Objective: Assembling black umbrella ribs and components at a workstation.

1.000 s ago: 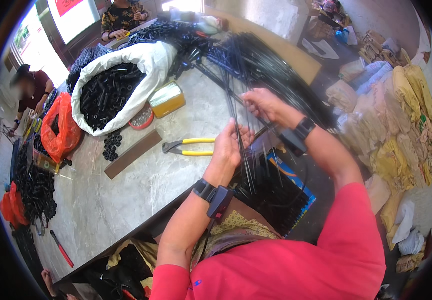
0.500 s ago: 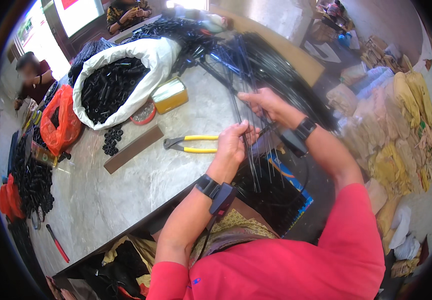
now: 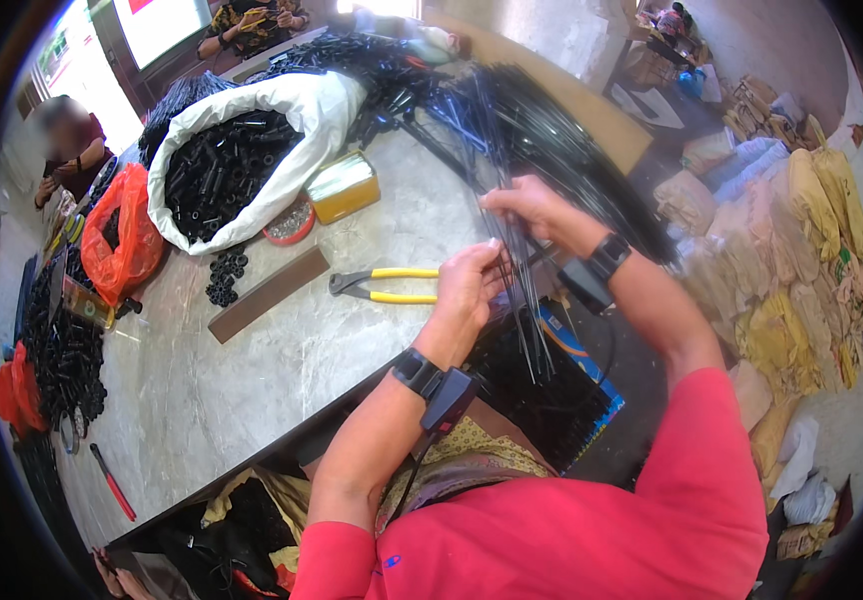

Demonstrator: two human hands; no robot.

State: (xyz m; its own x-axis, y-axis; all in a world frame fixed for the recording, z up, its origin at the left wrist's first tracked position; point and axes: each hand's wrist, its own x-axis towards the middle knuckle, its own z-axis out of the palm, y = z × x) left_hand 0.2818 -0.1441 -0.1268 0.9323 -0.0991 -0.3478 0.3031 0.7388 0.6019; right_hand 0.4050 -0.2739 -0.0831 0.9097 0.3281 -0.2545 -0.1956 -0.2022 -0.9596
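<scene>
Both my hands are over the table's near right edge, on a bundle of thin dark rods [image 3: 529, 330] that slants toward me with its lower ends hanging past the edge. My right hand [image 3: 540, 208] is closed around the bundle higher up. Lower down, my left hand [image 3: 470, 288] has its thumb and fingers curled at the rods' left side; some fingers are hidden. Beside my left hand lie yellow-handled cutting pliers [image 3: 404, 273]. Behind the hands, a large heap of long black rods [image 3: 592, 150] covers the table's far right.
A white sack [image 3: 337, 100] of black tubular parts stands beside a red bag [image 3: 122, 262], a yellow box [image 3: 345, 190] and a brown bar [image 3: 270, 296]. Red-handled pliers [image 3: 114, 484] lie at left. Folded cloth bundles [image 3: 762, 250] pile up on the right. Two people sit across the table.
The rods, spread apart before, are now drawn together into a tighter bundle. Both hands have stayed almost in place.
</scene>
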